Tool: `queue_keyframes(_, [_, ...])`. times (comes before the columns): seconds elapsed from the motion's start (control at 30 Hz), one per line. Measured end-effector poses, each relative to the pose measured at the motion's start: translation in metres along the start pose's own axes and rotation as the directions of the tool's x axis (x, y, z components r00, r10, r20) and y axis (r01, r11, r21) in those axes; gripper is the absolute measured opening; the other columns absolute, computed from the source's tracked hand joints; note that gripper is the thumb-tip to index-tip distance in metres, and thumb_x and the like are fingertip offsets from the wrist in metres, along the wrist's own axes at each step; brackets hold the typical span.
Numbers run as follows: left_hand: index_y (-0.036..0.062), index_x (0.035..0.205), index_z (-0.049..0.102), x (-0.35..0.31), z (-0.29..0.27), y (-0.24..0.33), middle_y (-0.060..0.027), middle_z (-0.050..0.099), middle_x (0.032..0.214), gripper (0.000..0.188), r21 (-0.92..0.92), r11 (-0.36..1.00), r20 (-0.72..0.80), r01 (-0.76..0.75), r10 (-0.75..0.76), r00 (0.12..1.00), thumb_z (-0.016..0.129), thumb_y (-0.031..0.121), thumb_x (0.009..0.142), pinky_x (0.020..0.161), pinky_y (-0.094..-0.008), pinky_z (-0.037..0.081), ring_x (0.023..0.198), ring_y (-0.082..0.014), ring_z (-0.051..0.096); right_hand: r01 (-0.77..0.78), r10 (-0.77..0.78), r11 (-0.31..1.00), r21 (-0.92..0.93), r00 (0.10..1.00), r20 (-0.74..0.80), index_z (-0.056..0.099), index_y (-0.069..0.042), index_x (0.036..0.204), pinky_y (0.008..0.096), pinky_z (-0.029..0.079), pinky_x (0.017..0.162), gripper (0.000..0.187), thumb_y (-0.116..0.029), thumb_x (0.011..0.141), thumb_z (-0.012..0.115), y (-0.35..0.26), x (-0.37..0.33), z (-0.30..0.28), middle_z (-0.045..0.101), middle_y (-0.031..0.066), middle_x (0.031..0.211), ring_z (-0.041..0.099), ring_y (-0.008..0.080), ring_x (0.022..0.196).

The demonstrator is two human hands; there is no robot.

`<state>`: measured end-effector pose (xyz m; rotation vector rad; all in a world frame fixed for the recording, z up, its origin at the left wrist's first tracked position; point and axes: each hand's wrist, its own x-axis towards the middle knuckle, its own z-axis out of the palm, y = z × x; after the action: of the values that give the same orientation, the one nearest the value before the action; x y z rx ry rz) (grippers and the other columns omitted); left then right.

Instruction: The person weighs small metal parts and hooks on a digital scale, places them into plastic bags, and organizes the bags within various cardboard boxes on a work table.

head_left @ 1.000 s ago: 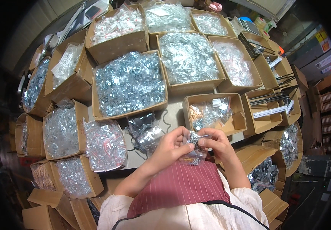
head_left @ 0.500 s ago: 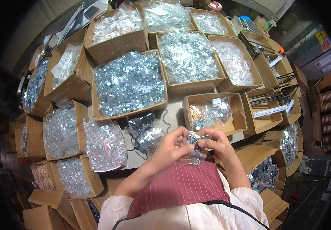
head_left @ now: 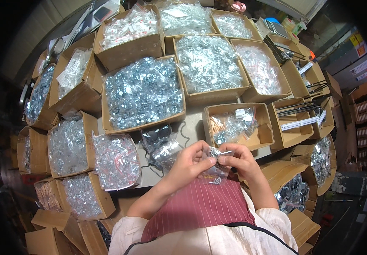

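Close in front of my body I hold a small clear plastic bag (head_left: 214, 175) with small metal pieces in it. My left hand (head_left: 190, 162) is closed, its thumb and fingers pinching the bag's left side. From the right, my right hand (head_left: 241, 161) pinches the same bag, its thumb almost meeting the other. Shiny metal bits show at the top between the fingers; their exact kind is too small to tell. Just beyond the hands stands an open cardboard box (head_left: 263, 139) partly filled with mixed small bags. Left of the hands lies a bag of dark and clear parts (head_left: 161, 142).
Many cardboard boxes surround me, including a large one of bagged metal hardware (head_left: 144, 93). Another holds clear bags (head_left: 209, 63). Black rods (head_left: 296, 109) and a white rail (head_left: 298, 123) stick out of boxes at right. A curved grey wire (head_left: 184, 131) lies on the tabletop (head_left: 149, 175).
Both hands stay in place with the bag. The right thumb and fingers have shifted slightly, and the metal pieces at the bag's top sit a little differently.
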<state>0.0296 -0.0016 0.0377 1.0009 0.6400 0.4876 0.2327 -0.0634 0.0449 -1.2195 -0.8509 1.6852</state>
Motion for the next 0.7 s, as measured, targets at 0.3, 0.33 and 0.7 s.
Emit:
queue_keyframes(0.3, [0.0023, 0.102, 0.056, -0.0020, 0.0018, 0.0026, 0.0010, 0.056, 0.076, 0.023, -0.011, 1.000, -0.011, 0.021, -0.021, 1.000, 0.067, 0.019, 0.090, 0.051, -0.0190, 0.035, 0.061, -0.0038, 0.049, -0.010, 0.010, 1.000, 0.008, 1.000, 0.008, 0.067, -0.004, 0.097, 0.0175, 0.032, 0.048, 0.015, -0.015, 0.088, 0.070, 0.0016, 0.0000, 0.0002, 0.059, -0.0056, 0.071, 0.048, 0.0004, 0.056])
queue_keyframes(0.33, [0.0020, 0.102, 0.056, -0.0021, 0.0017, 0.0027, 0.0009, 0.056, 0.076, 0.023, -0.010, 1.000, -0.010, 0.019, -0.019, 1.000, 0.067, 0.019, 0.090, 0.051, -0.0190, 0.035, 0.061, -0.0039, 0.049, -0.014, 0.014, 1.000, 0.010, 1.000, 0.008, 0.067, -0.004, 0.097, 0.0174, 0.032, 0.048, 0.015, -0.015, 0.088, 0.070, 0.0014, -0.0001, 0.0004, 0.059, -0.0057, 0.071, 0.048, 0.0004, 0.056])
queue_keyframes(0.7, [0.0041, 0.101, 0.054, -0.0013, 0.0002, 0.0033, 0.0008, 0.057, 0.078, 0.021, -0.006, 1.000, -0.003, 0.029, -0.029, 1.000, 0.066, 0.019, 0.091, 0.051, -0.0188, 0.037, 0.062, -0.0037, 0.050, -0.038, 0.038, 0.999, 0.015, 0.999, -0.011, 0.067, -0.004, 0.096, 0.0177, 0.033, 0.048, 0.014, -0.015, 0.088, 0.070, -0.0020, -0.0005, 0.0032, 0.059, -0.0053, 0.069, 0.049, 0.0008, 0.055])
